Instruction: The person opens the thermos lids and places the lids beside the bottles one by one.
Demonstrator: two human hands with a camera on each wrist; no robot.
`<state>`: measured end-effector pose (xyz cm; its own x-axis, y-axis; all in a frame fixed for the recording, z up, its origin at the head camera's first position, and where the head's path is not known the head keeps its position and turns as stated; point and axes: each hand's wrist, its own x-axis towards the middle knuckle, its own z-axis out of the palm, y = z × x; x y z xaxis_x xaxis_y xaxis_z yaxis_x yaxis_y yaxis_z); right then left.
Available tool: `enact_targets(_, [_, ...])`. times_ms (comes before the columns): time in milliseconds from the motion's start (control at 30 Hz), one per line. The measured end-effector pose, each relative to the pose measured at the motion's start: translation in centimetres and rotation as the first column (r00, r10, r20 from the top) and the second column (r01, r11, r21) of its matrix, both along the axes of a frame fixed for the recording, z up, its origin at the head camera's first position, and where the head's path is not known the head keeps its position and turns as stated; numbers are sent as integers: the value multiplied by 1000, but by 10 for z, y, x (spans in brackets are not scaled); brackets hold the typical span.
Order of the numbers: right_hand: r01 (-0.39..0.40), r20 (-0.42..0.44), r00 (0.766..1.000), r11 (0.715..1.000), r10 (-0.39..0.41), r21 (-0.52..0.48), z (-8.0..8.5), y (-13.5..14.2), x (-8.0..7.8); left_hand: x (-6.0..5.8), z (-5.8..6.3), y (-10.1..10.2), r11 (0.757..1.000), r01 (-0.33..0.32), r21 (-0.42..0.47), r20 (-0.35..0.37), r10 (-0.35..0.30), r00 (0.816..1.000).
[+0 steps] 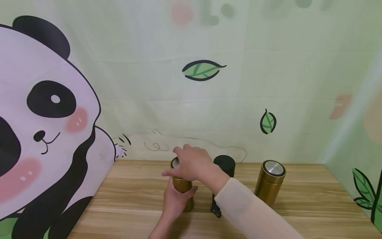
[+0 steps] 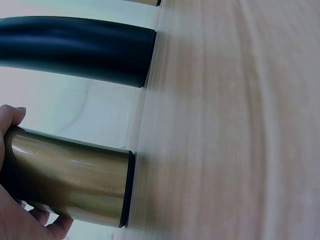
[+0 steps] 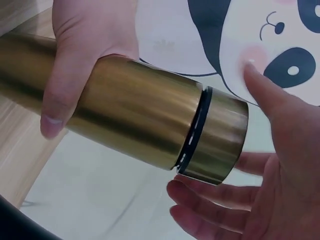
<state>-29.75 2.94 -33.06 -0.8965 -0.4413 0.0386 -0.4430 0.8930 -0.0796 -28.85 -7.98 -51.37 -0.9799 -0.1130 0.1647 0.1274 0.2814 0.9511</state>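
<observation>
A gold thermos flask (image 1: 181, 186) stands on the wooden table, its body gripped by my left hand (image 1: 175, 200). In the left wrist view, the flask's dark base (image 2: 129, 190) is right at the tabletop. My right hand (image 1: 192, 163) is over the top, around the gold lid (image 3: 217, 137). The right wrist view shows its thumb (image 3: 265, 92) held apart from the lid, with the other fingers loosely bent at the lid's far side. A dark ring shows at the seam between lid and body.
A black bottle (image 1: 224, 163) with a strap at its base stands just right of the flask, partly behind my right forearm. Farther right is a second gold flask (image 1: 270, 186) with a silver-topped lid. A panda-printed cloth (image 1: 143, 83) hangs behind the table (image 1: 131, 192).
</observation>
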Motion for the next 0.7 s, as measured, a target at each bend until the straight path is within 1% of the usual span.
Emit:
enact_targets(67, [39, -12, 999, 999, -39, -25, 0, -3, 0, 0, 0, 0, 1000, -5, -6, -12, 5, 1000])
enact_targets(167, [89, -32, 995, 996, -90, -28, -2, -7, 1, -1, -1, -1, 1000, -3, -14, -21, 3, 1000])
enact_targets(300, [129, -64, 989, 991, -131, -30, -4, -11, 3, -1, -1, -2, 1000, -1, -15, -13, 1, 1000])
enact_targets(467, [120, -92, 988, 990, -126, -69, -7, -14, 3, -1, -1, -2, 1000, 9, 11, -1, -9, 1000])
enact_targets(700, [82, -101, 991, 995, -88, -63, -6, -16, 2, -1, 0, -2, 1000, 16, 23, -3, -16, 1000])
